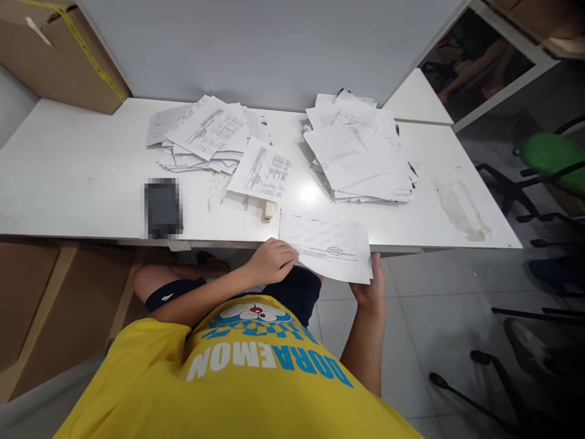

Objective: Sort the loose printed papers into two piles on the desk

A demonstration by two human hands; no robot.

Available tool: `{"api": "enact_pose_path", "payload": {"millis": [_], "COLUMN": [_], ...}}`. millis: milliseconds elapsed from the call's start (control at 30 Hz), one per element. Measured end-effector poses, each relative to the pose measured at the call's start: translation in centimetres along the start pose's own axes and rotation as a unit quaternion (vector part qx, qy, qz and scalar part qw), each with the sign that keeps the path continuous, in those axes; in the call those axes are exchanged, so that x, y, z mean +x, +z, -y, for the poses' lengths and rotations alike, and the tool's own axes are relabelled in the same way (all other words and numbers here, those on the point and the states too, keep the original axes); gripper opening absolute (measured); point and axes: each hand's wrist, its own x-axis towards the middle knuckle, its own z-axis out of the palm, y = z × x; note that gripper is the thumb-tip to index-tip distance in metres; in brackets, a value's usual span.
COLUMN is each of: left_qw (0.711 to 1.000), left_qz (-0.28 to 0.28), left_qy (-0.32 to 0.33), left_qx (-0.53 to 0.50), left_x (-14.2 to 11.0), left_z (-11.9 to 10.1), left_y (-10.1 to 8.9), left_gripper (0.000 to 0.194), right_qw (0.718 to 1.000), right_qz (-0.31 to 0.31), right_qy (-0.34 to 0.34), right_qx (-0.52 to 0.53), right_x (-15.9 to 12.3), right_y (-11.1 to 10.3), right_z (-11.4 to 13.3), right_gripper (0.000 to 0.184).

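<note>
I hold a white printed sheet (329, 247) at the front edge of the white table (68, 177). My left hand (272, 261) is closed on the sheet's left corner. Under its right corner, my right hand (371, 283) grips it from below, thumb on the edge. A small stapler (269, 210) lies on the table just beyond the sheet. Behind it a single printed sheet (262, 169) rests next to a messy paper pile (201, 134) at the left. A second pile of papers (361, 152) sits at the right.
A dark phone (163, 208) lies on the table left of the stapler. Cardboard boxes (59, 55) stand at the back left and under the table. A grey partition wall (256, 42) backs the table. A green chair (553, 155) and other chair bases stand on the right floor.
</note>
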Motion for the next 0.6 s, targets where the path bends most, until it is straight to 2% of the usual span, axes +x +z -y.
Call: {"api": "enact_pose_path", "payload": {"millis": [167, 267, 333, 400, 467, 533, 600], "left_qw": [0.995, 0.976, 0.939, 0.879, 0.826, 0.793, 0.782], "left_qz": [-0.091, -0.165, -0.224, -0.295, -0.348, -0.363, -0.352], "left_qy": [-0.029, -0.125, -0.224, -0.313, -0.369, -0.414, -0.452], "left_qx": [0.007, -0.061, -0.134, -0.203, -0.247, -0.261, -0.245], "left_x": [1.7, 4.1, 5.8, 7.0, 7.6, 7.4, 6.6], "left_z": [-0.9, 0.4, 2.4, 5.2, 8.3, 11.1, 13.1], "left_y": [-2.8, -5.6, -7.6, -9.4, -10.6, -11.1, -10.8], "left_gripper": [0.024, 0.021, 0.02, 0.021, 0.018, 0.014, 0.012], "right_qw": [0.999, 0.999, 0.999, 0.999, 0.999, 0.998, 0.998], "right_qz": [0.006, 0.0, -0.008, -0.025, -0.045, -0.059, -0.067], "right_qy": [0.026, 0.013, 0.002, 0.0, -0.004, -0.006, -0.002], "right_qx": [-0.035, -0.043, -0.04, -0.033, -0.021, -0.011, -0.004], "right_x": [0.7, 1.4, 1.5, 1.5, 1.4, 1.2, 1.2], "right_y": [-0.8, -1.3, -1.6, -1.8, -1.9, -2.0, -2.0], "right_z": [-0.4, -1.0, -1.2, -1.3, -1.3, -1.3, -1.2], "right_gripper": [0.051, 0.052, 0.051, 0.05, 0.048, 0.047, 0.047]}}
